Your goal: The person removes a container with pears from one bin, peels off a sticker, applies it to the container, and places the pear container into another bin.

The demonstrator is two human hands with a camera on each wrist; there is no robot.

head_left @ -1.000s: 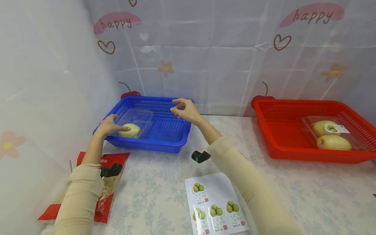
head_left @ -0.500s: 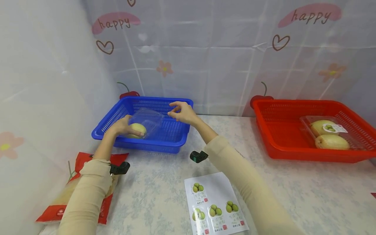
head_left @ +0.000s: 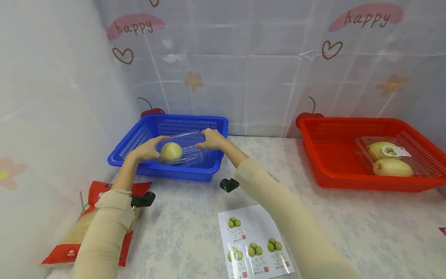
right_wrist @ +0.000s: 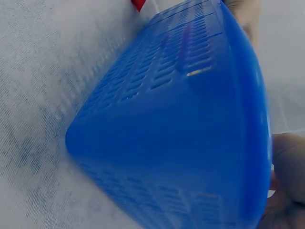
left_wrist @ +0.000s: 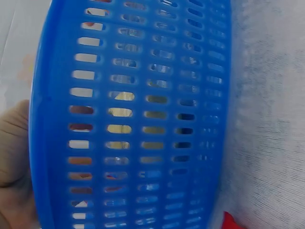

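Fruit (head_left: 171,152) in left basket (head_left: 177,173) — sticker sheet (head_left: 252,232) (nearer) rightward.

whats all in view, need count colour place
blue basket: one, blue, left
red basket: one, red, right
boxes: two, clear, one per basket
fruit: three visible, pale yellow, in boxes
label: one, white, right-hand box
sticker sheet: one, white, front centre
bag: at least one, red, front left
unidentified bit: one, red, right edge
tablecloth: one, pale, under baskets
curtain: count unclear, pale, behind
wrist cameras: two, black, wrists
sleeves: two, beige, forearms
left hand: one, left end of left-hand box
right hand: one, right end of same box
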